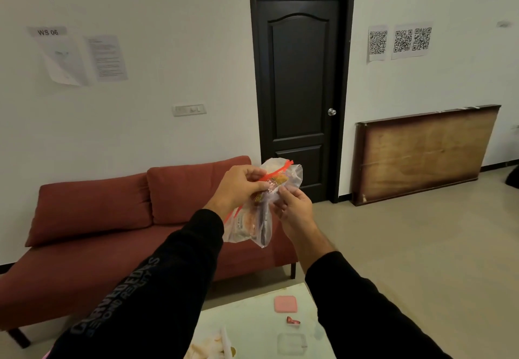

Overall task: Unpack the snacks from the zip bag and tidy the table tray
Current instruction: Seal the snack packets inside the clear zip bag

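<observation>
Fingers (254, 174) on upright zip bag (252, 218) (mouth up)

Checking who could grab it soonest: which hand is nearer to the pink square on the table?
Right. The right hand is raised almost straight above the pink square, pinching the zip bag. The left hand holds the bag higher and farther left.

The zip bag (259, 207) hangs between both hands above the table (252, 327), with the sofa (112, 218) behind.
</observation>
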Available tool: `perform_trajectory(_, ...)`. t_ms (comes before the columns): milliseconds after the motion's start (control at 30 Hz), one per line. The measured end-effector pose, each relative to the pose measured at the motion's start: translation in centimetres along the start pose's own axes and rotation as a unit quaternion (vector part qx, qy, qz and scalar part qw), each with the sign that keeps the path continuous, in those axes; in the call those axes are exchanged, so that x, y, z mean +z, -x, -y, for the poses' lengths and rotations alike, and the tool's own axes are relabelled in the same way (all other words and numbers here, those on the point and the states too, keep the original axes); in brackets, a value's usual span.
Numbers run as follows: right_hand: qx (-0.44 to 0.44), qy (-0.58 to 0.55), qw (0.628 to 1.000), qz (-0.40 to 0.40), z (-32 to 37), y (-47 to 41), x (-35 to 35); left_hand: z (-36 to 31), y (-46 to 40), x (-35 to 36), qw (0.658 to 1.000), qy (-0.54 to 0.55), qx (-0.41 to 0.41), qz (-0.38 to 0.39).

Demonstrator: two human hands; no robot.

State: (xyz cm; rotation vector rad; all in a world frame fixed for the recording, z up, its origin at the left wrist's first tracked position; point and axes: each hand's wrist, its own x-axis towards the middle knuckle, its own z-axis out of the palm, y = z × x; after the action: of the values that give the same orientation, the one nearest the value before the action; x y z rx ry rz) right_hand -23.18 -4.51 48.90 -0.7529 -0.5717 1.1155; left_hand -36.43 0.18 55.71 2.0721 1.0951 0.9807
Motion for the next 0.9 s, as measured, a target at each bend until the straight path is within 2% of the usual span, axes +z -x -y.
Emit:
perform_trajectory(67,-0.005,-0.005,1.000,-0.002,-0.9,0.1,1.3,0.7,-0.4,-1.4,1.000,0.004,-0.001,-0.013)
perform_trajectory(200,-0.009,-0.004,1.000,-0.017,-2.3,0.6,3.3,1.4,-0.8,-3.0,0.997,-0.065,0.037,-0.026)
perform_trajectory(400,-0.001,0.077,0.996,-0.055,-4.1,1.8,3.8,1.1,-1.5,-6.2,0.985,-0.113,0.099,-0.089)
perform_trajectory(567,0.013,0.134,0.987,-0.090,-6.3,2.7,1.5,0.6,-2.3,-8.7,0.992,-0.039,0.088,-0.077)
perform_trajectory(633,0.050,0.152,0.977,-0.144,-6.8,2.5,0.5,0.3,-2.5,-9.3,0.994,-0.008,0.086,-0.067)
perform_trajectory(700,0.074,0.213,0.942,-0.250,-6.3,2.2,-0.1,0.0,-2.5,-9.6,0.994,-0.001,0.091,-0.057)
perform_trajectory(767,0.039,0.307,0.893,-0.326,-4.7,2.0,-0.1,-0.2,-2.7,-9.4,0.995,-0.006,0.096,-0.040)
perform_trajectory(800,-0.008,0.358,0.874,-0.329,-3.5,2.2,0.4,-0.3,-2.7,-9.1,0.995,-0.008,0.098,-0.026)
perform_trajectory(900,-0.238,0.458,0.822,-0.240,0.4,2.6,3.7,-0.4,-2.8,-7.8,0.993,-0.035,0.109,0.022)
